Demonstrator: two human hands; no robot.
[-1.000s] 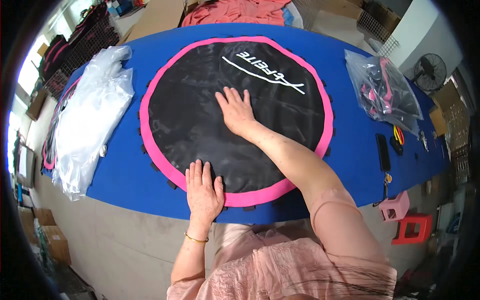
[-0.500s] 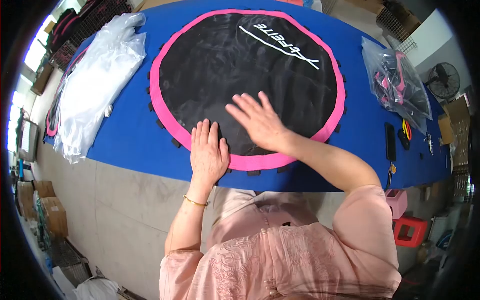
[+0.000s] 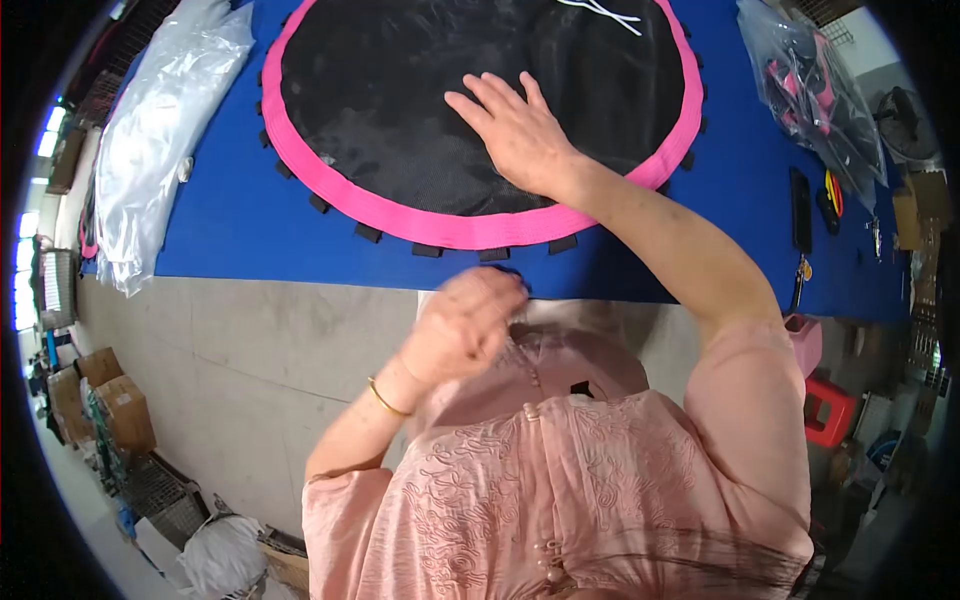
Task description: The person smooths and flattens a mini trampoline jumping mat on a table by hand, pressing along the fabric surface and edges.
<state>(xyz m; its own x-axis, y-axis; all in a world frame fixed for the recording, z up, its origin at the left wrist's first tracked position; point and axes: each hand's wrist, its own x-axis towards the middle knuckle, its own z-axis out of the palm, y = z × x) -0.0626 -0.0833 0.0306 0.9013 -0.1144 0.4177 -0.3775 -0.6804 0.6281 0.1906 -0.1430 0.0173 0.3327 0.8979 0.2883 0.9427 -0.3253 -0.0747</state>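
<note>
A round black trampoline mat (image 3: pixel 400 130) with a pink border band and black tabs around its rim lies flat on the blue-covered table. My right hand (image 3: pixel 520 135) rests palm down on the black mesh near the band, its fingers spread. In front of the table edge, below the mat, my left hand (image 3: pixel 467 320) is lifted off the mat. Its fingers look bent but are smeared by motion, and I cannot see whether anything is in them. A small dark patch shows beside its fingertips at the table edge.
Clear plastic bags (image 3: pixel 165 130) lie at the table's left end. To the right are a bag of pink and black parts (image 3: pixel 805 80), a black phone-like slab (image 3: pixel 800 210) and a yellow-red-black item (image 3: pixel 831 200). A red stool (image 3: pixel 830 412) stands below.
My left hand has come off the mat and moved toward me, past the table's front edge. My right hand stays spread on the mesh. The view has tilted down.
</note>
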